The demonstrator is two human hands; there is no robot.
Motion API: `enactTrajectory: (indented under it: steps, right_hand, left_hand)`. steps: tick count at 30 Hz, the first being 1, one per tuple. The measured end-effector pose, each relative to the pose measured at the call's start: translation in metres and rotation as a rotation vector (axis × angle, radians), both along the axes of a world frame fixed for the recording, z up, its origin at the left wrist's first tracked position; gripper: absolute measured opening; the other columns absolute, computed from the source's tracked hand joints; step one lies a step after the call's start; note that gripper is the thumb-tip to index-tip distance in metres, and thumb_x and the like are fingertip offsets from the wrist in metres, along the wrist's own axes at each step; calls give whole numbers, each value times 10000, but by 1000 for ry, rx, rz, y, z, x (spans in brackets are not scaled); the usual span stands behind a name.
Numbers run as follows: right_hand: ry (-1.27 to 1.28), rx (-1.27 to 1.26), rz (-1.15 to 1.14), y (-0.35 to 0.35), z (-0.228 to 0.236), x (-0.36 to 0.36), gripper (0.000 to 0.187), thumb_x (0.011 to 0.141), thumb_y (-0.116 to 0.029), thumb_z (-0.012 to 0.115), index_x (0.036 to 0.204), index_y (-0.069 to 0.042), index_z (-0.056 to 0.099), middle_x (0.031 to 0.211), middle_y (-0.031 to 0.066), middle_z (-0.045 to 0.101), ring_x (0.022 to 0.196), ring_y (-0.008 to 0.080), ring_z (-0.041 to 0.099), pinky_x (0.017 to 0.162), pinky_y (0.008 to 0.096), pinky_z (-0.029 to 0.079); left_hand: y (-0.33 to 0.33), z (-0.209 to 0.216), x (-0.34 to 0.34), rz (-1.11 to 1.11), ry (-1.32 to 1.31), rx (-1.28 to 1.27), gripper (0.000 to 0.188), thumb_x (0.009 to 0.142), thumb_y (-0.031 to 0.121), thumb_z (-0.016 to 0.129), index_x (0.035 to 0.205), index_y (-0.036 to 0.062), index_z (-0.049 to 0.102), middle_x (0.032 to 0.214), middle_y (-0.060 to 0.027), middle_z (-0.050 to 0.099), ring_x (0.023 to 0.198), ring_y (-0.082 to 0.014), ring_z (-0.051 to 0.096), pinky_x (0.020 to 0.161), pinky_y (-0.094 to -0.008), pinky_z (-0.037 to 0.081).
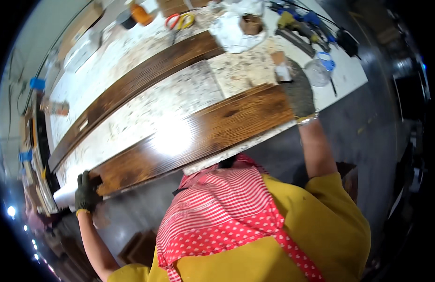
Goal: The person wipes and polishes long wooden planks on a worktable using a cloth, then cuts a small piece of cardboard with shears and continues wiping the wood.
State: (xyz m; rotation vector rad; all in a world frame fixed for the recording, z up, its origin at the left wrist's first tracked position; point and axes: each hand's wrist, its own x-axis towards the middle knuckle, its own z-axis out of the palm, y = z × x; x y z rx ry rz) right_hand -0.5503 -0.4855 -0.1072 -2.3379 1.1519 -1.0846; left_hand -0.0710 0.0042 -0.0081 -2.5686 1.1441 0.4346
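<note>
A dark-stained wooden board with strong grain lies along the near edge of the table, and a bright glare sits on its middle. My left hand, in a dark green work glove, grips the board's left end. My right hand, in a dark grey glove, is against the board's right end. Its fingers are blurred and run together, so their closure is unclear. At its fingertips is a small tan-and-white piece; whether the hand holds it is unclear. A second stained board lies farther back, roughly alongside.
The white, stain-spotted table carries scissors, an orange bottle, and a white cloth with a brown-stained container. Nail-gun-like tools and a clear blue-topped container sit at the far right. Cardboard boxes stand below.
</note>
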Motion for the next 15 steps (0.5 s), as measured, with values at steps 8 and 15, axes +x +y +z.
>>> enactTrajectory:
  steps: [8,15]
  right_hand:
    - [-1747,1496,228,-18,-19,-20,231,957,-177,571,1128,-24,549,1082,143,600,958,260,595,805,360,546]
    - [-1821,1571,330,0,-24,-47,331,964,-147,542,1255,-12,462,1182,195,533,1069,297,556,883,410,539]
  left_hand:
    - [14,11,55,-20,-32,45,937,537,89,852,1373,72,428,1286,-210,549,1122,-392,580,934,-430,503]
    - [-154,91,2,-171,90,-675,267,920,62,561,1174,12,622,1111,-108,662,961,-180,619,849,-301,503]
